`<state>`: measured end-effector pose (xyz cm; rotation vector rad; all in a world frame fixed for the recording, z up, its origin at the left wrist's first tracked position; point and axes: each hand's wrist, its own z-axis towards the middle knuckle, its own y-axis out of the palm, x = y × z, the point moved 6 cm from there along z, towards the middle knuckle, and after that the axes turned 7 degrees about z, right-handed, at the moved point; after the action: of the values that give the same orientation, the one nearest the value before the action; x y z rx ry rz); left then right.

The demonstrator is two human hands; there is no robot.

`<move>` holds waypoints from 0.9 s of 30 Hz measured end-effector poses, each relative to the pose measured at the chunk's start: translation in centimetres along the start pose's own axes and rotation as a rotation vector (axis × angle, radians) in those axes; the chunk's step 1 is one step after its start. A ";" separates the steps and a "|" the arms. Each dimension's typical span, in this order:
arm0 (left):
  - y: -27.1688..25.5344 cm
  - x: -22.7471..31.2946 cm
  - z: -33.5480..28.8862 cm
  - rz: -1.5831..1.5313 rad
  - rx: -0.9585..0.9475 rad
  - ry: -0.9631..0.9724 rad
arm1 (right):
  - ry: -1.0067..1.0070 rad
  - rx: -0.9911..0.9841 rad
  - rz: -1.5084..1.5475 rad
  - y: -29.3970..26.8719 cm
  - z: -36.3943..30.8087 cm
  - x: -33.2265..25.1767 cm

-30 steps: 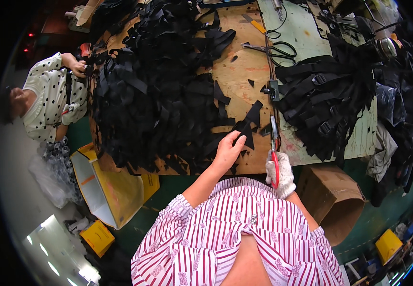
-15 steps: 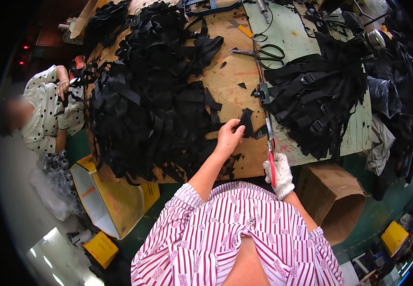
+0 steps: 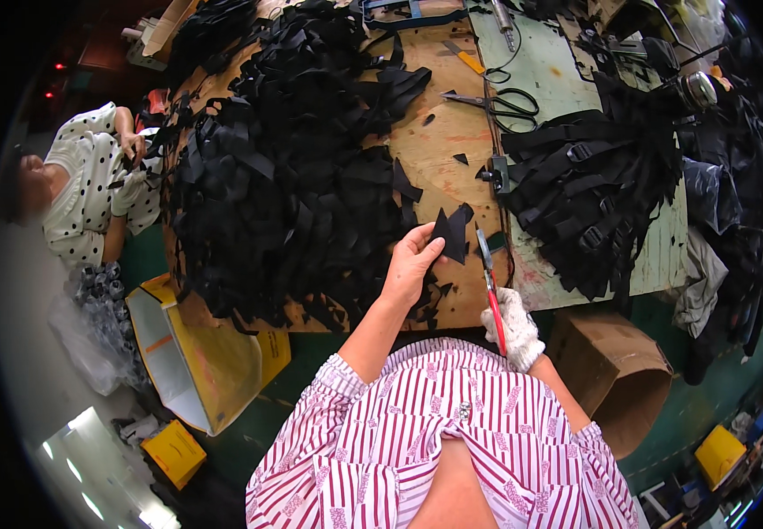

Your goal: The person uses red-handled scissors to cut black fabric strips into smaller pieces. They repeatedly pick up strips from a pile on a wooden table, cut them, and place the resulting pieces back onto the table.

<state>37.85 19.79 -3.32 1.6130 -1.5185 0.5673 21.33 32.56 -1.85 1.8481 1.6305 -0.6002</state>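
Observation:
My left hand point(image 3: 409, 266) is closed on a piece of black fabric point(image 3: 454, 238) with a pointed edge, held between thumb and fingers just above the wooden tabletop point(image 3: 439, 189). My right hand point(image 3: 516, 330), in a white knit glove, grips red-handled scissors point(image 3: 493, 295). Their blades point away from me, a little to the right of the fabric and apart from it. Left of my left hand spreads a big heap of black fabric pieces point(image 3: 284, 194). To the right of the scissors lies a fanned bundle of black straps with buckles point(image 3: 593, 176).
Black-handled scissors point(image 3: 509, 110) and a yellow-handled knife point(image 3: 469, 60) lie farther back. A small clamp-like block point(image 3: 498, 175) sits by the straps. Below the table edge are an open cardboard box point(image 3: 615, 379) and a yellow bin point(image 3: 209, 361). Another person point(image 3: 90, 185) works at the left.
The fabric in my left hand has turned, showing a wider face with a pointed edge. The scissors' blades have tilted leftward. The whole view has shifted slightly.

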 end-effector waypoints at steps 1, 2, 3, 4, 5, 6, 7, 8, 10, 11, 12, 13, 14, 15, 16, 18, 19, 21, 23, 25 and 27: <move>0.0 -0.1 -0.1 -0.012 0.004 0.008 | 0.006 -0.006 -0.033 0.1 -0.2 -0.2; 0.1 -0.2 -0.3 -0.024 0.008 0.016 | -0.034 -0.012 -0.059 0.1 0.0 0.2; 0.2 -0.2 -0.4 -0.035 0.010 0.025 | -0.074 -0.017 -0.083 -0.1 0.3 1.0; 0.4 -0.2 -0.6 -0.032 0.000 0.022 | -0.115 -0.023 -0.106 -0.1 0.6 1.6; 0.7 -0.2 -0.9 -0.029 -0.010 0.019 | -0.142 -0.026 -0.108 0.0 0.9 2.0; 0.9 -0.3 -1.2 -0.026 -0.019 0.016 | -0.170 -0.028 -0.108 0.2 1.1 2.1; 1.1 -0.4 -1.4 -0.025 -0.036 0.020 | -0.198 -0.031 -0.109 0.3 1.2 2.1; 1.2 -0.6 -1.6 -0.001 -0.042 0.007 | -0.180 -0.028 -0.086 0.3 1.4 2.3; 1.5 -0.9 -2.1 0.044 -0.053 -0.020 | -0.140 -0.020 -0.043 0.4 1.5 2.5; 1.6 -0.9 -2.3 0.060 -0.039 -0.017 | -0.170 -0.013 -0.049 0.4 1.5 2.6; 1.6 -1.1 -2.5 0.080 -0.042 -0.021 | -0.200 -0.006 -0.054 0.5 1.5 2.6; 1.6 -1.2 -2.7 0.099 -0.046 -0.026 | -0.220 -0.005 -0.067 0.5 1.4 2.6; 1.6 -1.4 -2.8 0.117 -0.049 -0.030 | -0.241 -0.003 -0.080 0.5 1.3 2.5; 1.5 -1.3 -2.8 0.125 -0.026 -0.014 | -0.251 -0.006 -0.098 0.6 1.3 2.3; 1.5 -1.3 -2.8 0.135 -0.029 -0.016 | -0.252 0.000 -0.104 0.6 1.0 2.0; 1.4 -1.0 -2.9 0.154 -0.033 -0.020 | -0.242 0.020 -0.106 0.8 0.4 1.3; 1.3 -1.0 -3.0 0.154 -0.034 -0.024 | -0.212 0.027 -0.079 1.1 0.1 1.0; 1.3 -1.0 -3.1 0.153 -0.038 -0.030 | -0.134 0.039 -0.002 1.6 -0.4 0.5; 1.2 -1.1 -3.2 0.132 -0.029 -0.026 | -0.071 0.040 0.063 2.1 -0.8 0.2; 1.2 -0.8 -3.4 0.148 -0.018 -0.015 | -0.044 0.031 0.094 2.4 -1.0 -0.1; 1.1 -0.4 -3.7 0.202 -0.004 0.002 | -0.168 0.021 0.064 1.7 0.7 2.2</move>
<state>37.49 23.05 -1.27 1.4645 -1.6918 0.6745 23.37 33.60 -3.63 1.8054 1.4562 -0.7270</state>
